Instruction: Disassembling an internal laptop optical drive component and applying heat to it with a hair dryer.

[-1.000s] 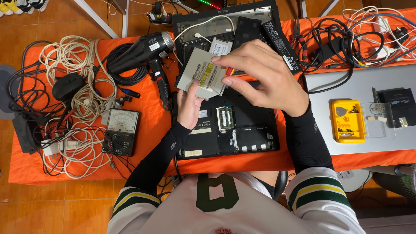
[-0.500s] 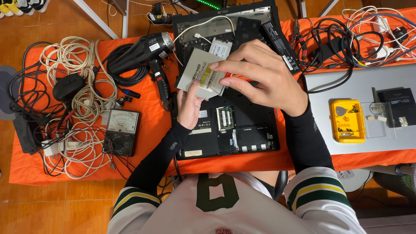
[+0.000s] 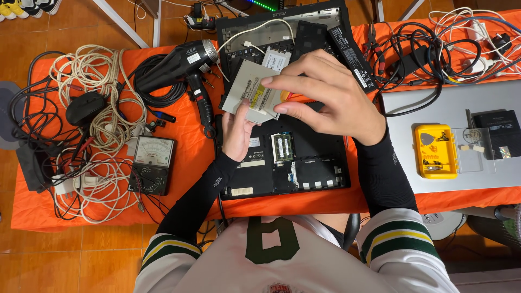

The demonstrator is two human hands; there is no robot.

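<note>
The right hand [image 3: 331,97] pinches the near edge of a flat grey optical drive [image 3: 251,93], thumb beneath and fingertips [image 3: 267,80] pressed together on its labelled top. The left hand [image 3: 237,129] props the drive from below, fingers curled up against its underside; how tightly they grip is hard to tell, since the drive hides them. The drive hangs tilted just above the upper left corner of the open black laptop base [image 3: 304,163], whose memory modules [image 3: 281,146] show nearer the person. Left of the laptop base lies a black heat gun [image 3: 182,62], and further left a dial multimeter [image 3: 153,165] beside a heap of pale cables [image 3: 100,103]. Right of the laptop base rests a silver laptop lid [image 3: 412,106] carrying a yellow parts box [image 3: 435,151]. All lie on an orange cloth [image 3: 190,152].
</note>
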